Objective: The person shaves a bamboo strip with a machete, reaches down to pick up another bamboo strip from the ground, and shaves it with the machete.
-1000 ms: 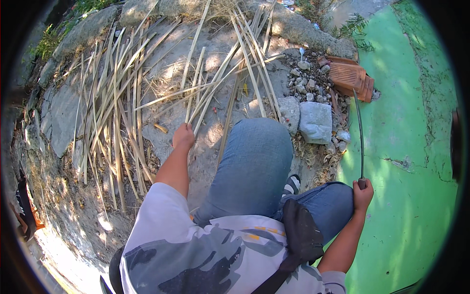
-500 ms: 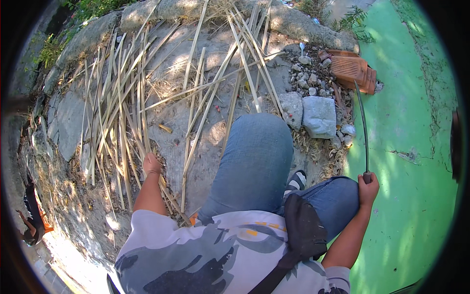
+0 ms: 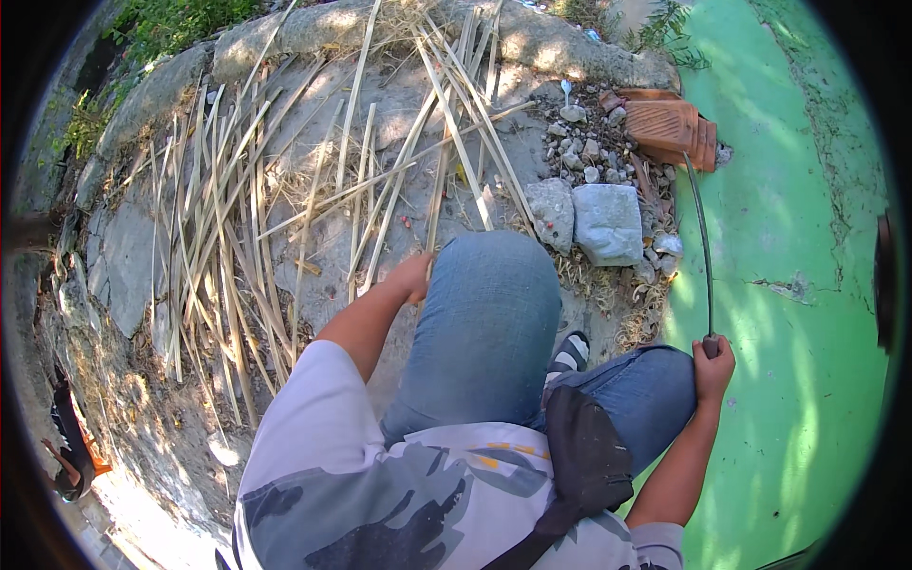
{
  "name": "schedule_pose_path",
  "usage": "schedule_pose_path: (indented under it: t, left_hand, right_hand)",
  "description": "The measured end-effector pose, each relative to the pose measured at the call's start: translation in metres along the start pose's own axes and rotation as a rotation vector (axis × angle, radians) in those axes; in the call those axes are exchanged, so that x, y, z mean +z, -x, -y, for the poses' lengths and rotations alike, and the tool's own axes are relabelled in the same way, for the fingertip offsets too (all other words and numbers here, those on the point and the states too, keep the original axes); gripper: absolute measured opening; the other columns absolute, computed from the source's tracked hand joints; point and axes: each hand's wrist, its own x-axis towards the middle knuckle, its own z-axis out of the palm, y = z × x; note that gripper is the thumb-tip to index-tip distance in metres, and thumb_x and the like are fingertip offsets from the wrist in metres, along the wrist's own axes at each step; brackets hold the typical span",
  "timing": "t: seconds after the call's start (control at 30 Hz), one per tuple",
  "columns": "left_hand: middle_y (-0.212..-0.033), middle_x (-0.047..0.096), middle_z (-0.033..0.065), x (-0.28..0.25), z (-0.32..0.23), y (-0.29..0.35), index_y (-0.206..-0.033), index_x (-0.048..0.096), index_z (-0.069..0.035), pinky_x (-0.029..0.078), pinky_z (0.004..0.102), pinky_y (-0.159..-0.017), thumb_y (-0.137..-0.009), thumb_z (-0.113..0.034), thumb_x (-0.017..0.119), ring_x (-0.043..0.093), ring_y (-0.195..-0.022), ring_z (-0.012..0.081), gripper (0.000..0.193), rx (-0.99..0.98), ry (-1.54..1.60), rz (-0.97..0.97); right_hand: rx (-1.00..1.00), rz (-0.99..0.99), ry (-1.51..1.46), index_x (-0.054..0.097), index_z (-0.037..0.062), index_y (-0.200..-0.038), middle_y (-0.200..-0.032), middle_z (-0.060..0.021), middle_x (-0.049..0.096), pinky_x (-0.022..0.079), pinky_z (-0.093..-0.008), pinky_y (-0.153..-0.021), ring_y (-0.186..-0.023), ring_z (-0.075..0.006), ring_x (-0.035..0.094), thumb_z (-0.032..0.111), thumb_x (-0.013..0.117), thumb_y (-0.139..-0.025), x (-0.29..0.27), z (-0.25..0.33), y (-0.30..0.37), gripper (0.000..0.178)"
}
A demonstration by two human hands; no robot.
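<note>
Outdoors, in dappled sun, the ground (image 3: 313,237) is bare earth and flat stone, edged at the far side by a low rounded stone curb (image 3: 532,38) with weeds behind it. Along the right edge runs a green-painted concrete floor (image 3: 788,313), cracked in places.

Spread across the ground is a loose scatter of dry split bamboo strips (image 3: 237,256), too many to count; most lie with their long axes running from near to far, a few crossing at a slant toward the far curb.

At the border between ground and green floor sit two grey stone blocks (image 3: 608,223) side by side, small rubble beyond them, and a stack of reddish clay roof tiles (image 3: 676,131) near the far right corner.

The person crouches, two jeans-clad knees in view. The left hand (image 3: 410,277) reaches down just beside the left knee among the strips near the ground's middle; whether its fingers are closed on a strip cannot be told. The right hand (image 3: 712,366) is wrapped in a fist around the handle of one long thin curved blade (image 3: 701,242), which points away toward the tiles, its long axis near to far along the green floor's edge.
</note>
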Motion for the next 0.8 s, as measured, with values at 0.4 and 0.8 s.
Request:
schedule_pose_path:
  t: [0.4, 0.8]
  left_hand:
    - [-0.128, 0.057, 0.0301, 0.015, -0.049, -0.141, -0.140, 0.056, -0.018, 0.043, 0.0446, -0.106, -0.080, -0.045, 0.069, 0.052, -0.126, 0.0416, 0.067, -0.127, -0.048, 0.077]
    - [-0.153, 0.039, 0.0135, -0.001, -0.068, -0.143, -0.146, 0.044, -0.009, 0.031, 0.0550, -0.111, -0.090, -0.043, 0.065, 0.033, -0.142, 0.0308, 0.069, -0.308, 1.002, 0.194]
  right_hand:
    - [0.068, 0.011, -0.074, 0.054, 0.0032, -0.080, -0.069, 0.0017, 0.049, 0.037, -0.0272, -0.060, -0.064, -0.0080, 0.042, 0.010, 0.071, -0.083, 0.001, -0.009, 0.006, 0.019]
    - [0.132, 0.050, -0.048, 0.060, 0.0013, -0.085, -0.071, -0.0052, 0.058, 0.044, -0.0318, -0.063, -0.065, -0.0147, 0.052, 0.014, 0.073, -0.080, 0.000, -0.008, 0.005, 0.019]
